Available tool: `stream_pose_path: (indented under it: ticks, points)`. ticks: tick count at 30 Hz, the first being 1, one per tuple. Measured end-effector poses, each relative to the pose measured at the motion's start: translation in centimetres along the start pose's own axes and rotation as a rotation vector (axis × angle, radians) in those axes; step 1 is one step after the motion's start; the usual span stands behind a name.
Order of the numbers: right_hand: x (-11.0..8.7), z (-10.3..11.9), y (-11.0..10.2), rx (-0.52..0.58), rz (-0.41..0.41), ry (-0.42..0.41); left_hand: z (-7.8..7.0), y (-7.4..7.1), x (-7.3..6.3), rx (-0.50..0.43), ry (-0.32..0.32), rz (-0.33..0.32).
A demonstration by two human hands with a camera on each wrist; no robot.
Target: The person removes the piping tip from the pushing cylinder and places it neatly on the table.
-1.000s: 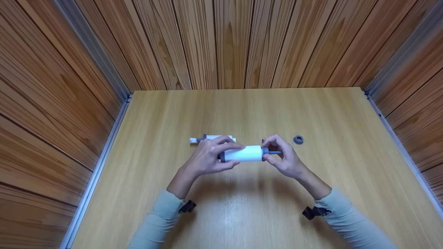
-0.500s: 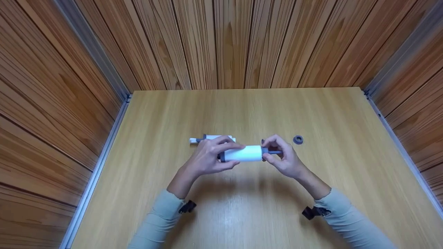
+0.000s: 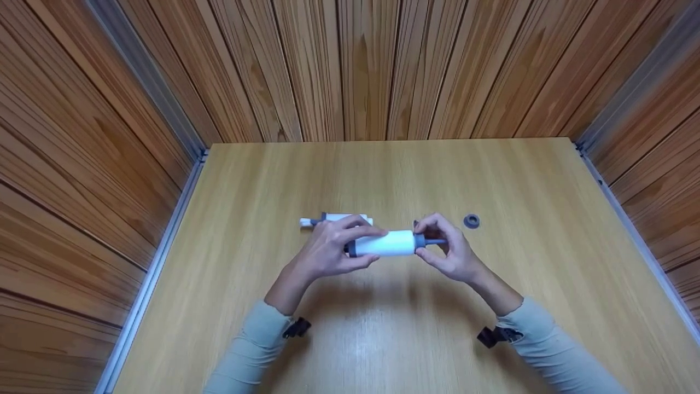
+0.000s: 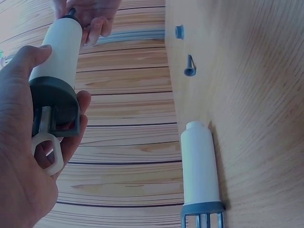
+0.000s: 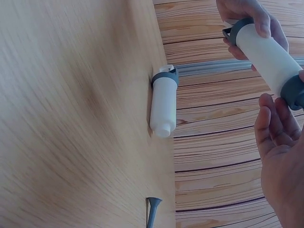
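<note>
A white icing syringe [image 3: 396,243] is held level above the table in the head view. My left hand [image 3: 331,246] grips its barrel near the dark grey rear collar. A pale ring handle [image 4: 57,161] on the plunger hangs by my left palm in the left wrist view. At the other end, my right hand [image 3: 451,254] pinches the grey front cap [image 3: 420,241], from which a thin grey nozzle [image 3: 436,241] points right. A second white syringe [image 4: 200,166] lies on the table behind my left hand, its front end showing no nozzle.
A grey ring-shaped cap [image 3: 471,221] lies on the table [image 3: 383,175] to the right of the hands. In the left wrist view a loose grey nozzle [image 4: 190,70] lies near it. Wood-plank walls [image 3: 363,71] enclose the back and sides.
My right fingers have shifted slightly around the front cap, and more of it shows now. The left hand and the barrel have hardly moved.
</note>
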State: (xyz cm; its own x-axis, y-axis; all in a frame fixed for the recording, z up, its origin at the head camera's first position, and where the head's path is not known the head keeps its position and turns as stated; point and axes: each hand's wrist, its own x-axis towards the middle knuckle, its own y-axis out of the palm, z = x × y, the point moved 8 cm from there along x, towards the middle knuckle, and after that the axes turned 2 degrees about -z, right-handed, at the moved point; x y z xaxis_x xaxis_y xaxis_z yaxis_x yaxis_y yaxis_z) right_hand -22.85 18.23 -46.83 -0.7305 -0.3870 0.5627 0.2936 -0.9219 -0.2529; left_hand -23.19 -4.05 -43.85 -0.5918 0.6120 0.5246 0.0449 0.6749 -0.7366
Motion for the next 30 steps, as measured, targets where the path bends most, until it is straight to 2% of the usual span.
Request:
stream_pose_path:
  ticks: [7, 11, 19, 25, 30]
  points:
    - [0.16, -0.11, -0.02, -0.009, -0.022, 0.023, -0.13, -0.06, 0.03, 0.012, 0.012, -0.013]
    - [0.24, 0.02, 0.04, 0.027, -0.025, 0.013, -0.19, 0.0, 0.08, 0.021, 0.012, -0.01]
    - [0.26, 0.23, 0.04, 0.029, -0.025, -0.006, -0.19, 0.06, 0.13, 0.018, 0.007, -0.002]
    - [0.09, 0.19, -0.08, -0.017, -0.036, 0.005, -0.19, 0.01, 0.11, 0.029, 0.006, -0.003]
    - [0.03, 0.26, -0.2, -0.027, -0.023, -0.017, -0.2, -0.03, 0.15, 0.025, 0.004, -0.006]
